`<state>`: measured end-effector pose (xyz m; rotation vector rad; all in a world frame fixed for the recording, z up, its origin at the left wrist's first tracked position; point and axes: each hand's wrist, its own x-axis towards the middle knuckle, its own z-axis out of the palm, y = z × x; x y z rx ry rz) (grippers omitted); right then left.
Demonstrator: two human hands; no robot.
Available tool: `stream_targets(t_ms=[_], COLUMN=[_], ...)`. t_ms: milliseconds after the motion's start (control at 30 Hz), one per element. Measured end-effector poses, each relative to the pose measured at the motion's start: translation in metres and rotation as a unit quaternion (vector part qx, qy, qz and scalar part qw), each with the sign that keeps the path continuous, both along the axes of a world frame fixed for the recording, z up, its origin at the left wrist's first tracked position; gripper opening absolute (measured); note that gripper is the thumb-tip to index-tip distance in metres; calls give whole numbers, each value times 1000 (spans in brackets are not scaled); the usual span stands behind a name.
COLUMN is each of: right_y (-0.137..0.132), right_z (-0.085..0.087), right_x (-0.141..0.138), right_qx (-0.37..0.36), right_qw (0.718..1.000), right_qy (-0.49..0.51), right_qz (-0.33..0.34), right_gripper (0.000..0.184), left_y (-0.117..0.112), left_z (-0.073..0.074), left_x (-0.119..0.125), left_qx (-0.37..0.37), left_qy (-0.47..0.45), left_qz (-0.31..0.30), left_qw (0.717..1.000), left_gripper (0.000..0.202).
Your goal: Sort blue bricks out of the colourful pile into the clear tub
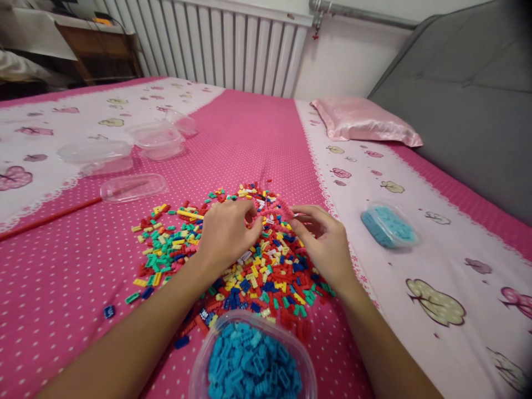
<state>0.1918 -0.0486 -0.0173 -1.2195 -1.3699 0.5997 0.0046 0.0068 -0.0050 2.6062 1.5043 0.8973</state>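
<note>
- At your far left, a red stick (54, 217) lies on the bed's pink polka-dot sheet (249, 141), its far end reaching to a clear plastic lid (154, 185).
- Behind that lid sit clear plastic containers (160, 141), grouped near one another; a wooden desk (97, 47) stands further back.
- One dark blue brick (109, 311) lies by itself, just left of the pile.
- Your left hand (229, 230) is over the pile, back upward, fingers curled and thumb reaching right; you cannot tell whether it grips anything.
- Beneath and between your hands spreads the pile of small toy bricks (260, 269), mixed red, yellow, green, blue and white.
- Nearest you, at the pile's edge, a clear tub (198, 372) holds blue bricks (253, 360).
- Between your hands, above the pile, is a pinkish-red brick strip (279, 209).
- Your right hand (324, 238) pinches that strip's right end between thumb and fingertips.
- Beyond, toward the headboard (453, 94), lies a pink satin pillow (366, 123).
- Right of your right hand, well apart from the pile, sits a smaller clear container of light blue bricks (388, 226).
</note>
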Motion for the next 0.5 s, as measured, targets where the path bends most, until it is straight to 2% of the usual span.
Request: stream_targets(t_ms=[300,500], right_y=[-1,1], right_z=[-1,-2], right_x=[1,0], right_qx=[0,-29], right_qw=[999,1000], right_qy=[-28,3], right_qz=[-16,-6], right_gripper=[11,14], left_y=[-2,-2], left_z=[-1,1], left_x=[1,1], left_qx=[12,5], left_qy=[24,13], left_qz=[-12,-26], left_qw=[1000,1000], left_gripper=[21,22])
